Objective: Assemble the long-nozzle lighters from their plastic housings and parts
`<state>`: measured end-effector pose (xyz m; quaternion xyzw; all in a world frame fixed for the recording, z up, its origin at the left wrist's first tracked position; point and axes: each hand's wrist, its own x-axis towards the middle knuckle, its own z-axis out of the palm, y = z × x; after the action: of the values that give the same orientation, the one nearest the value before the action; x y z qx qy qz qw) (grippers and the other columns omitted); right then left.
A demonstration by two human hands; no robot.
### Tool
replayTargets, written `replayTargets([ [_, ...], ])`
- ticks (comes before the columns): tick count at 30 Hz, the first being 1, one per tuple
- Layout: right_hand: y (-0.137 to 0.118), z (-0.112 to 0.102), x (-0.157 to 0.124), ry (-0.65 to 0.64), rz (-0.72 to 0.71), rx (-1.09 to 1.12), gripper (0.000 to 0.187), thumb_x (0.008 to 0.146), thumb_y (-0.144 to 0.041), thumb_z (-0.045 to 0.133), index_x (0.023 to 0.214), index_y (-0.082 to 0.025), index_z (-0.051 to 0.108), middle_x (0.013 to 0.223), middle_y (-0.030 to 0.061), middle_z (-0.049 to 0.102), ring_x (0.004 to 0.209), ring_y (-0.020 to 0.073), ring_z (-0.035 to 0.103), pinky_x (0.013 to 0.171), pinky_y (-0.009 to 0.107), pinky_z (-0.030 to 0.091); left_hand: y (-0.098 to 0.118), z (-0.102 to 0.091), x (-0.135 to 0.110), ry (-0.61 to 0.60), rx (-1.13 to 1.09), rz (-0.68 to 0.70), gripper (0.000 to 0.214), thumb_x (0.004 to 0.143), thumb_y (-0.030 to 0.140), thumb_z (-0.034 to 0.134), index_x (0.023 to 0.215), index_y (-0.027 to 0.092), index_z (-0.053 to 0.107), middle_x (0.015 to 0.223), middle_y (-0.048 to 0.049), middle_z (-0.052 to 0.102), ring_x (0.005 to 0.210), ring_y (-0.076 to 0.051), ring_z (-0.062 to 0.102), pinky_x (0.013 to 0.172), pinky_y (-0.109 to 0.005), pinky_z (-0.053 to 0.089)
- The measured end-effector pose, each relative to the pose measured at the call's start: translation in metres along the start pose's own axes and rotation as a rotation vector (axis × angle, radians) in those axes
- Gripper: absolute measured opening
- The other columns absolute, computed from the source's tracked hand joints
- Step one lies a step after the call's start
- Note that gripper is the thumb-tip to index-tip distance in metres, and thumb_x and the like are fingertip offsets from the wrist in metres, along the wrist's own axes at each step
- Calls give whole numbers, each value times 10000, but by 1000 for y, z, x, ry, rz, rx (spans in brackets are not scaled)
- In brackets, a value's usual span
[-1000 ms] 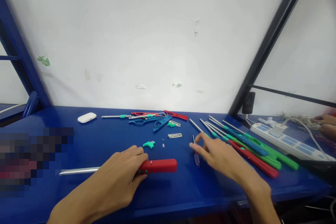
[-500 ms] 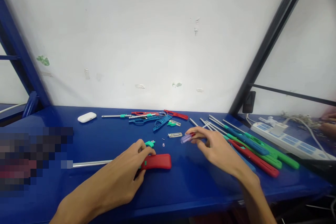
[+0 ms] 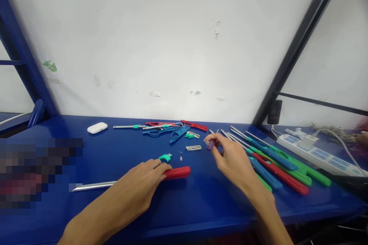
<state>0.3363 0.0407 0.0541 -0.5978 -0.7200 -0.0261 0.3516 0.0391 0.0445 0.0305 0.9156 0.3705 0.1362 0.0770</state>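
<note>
My left hand [image 3: 140, 185] rests on a long lighter with a red handle [image 3: 176, 172] and a silver tube [image 3: 92, 186], its fingers curled over the handle's near end on the blue table [image 3: 201, 203]. My right hand [image 3: 231, 159] is raised a little above the table and pinches a small screwdriver with a purple handle [image 3: 211, 144]. A small green plastic part [image 3: 165, 157] lies just beyond my left fingers. A small metal plate [image 3: 193, 147] lies left of the screwdriver.
Several assembled lighters with red, blue and green handles [image 3: 276, 162] lie at the right. Opened lighter shells and parts [image 3: 169, 130] sit near the wall. A white earbud case [image 3: 97, 128] is at the back left, a white power strip [image 3: 313, 152] at the far right.
My right hand picked the small screwdriver up off the table and lifted it back toward the wall. My left hand turned the red lighter slightly and stayed on it.
</note>
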Motion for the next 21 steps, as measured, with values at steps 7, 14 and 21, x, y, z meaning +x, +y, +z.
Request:
replayTargets([
  [7, -10, -2, 0, 89, -45, -17, 277, 1078, -401, 470, 875, -233, 559, 972, 103, 641, 928, 290, 598, 846, 404, 452, 10, -6, 5, -77, -47, -73, 582, 814, -54, 335, 1232, 226, 627, 1286, -86, 616, 1085, -237, 664, 1003, -419, 535],
  [14, -18, 14, 1, -123, -58, 59, 222, 1099, -224, 432, 1097, -224, 654, 1048, 85, 740, 938, 240, 698, 828, 336, 512, 10, 3, 8, -67, -58, -50, 544, 980, 37, 325, 1402, 281, 566, 1383, -93, 577, 1297, -289, 550, 1133, -528, 438],
  [21, -15, 47, 32, -342, -51, -59, 88, 997, -219, 691, 1006, -199, 776, 1005, 84, 767, 999, 259, 722, 866, 332, 501, 14, 4, 11, -81, -100, -95, 245, 1072, 368, 523, 1278, 315, 644, 1379, -72, 599, 1290, -327, 550, 1136, -592, 413],
])
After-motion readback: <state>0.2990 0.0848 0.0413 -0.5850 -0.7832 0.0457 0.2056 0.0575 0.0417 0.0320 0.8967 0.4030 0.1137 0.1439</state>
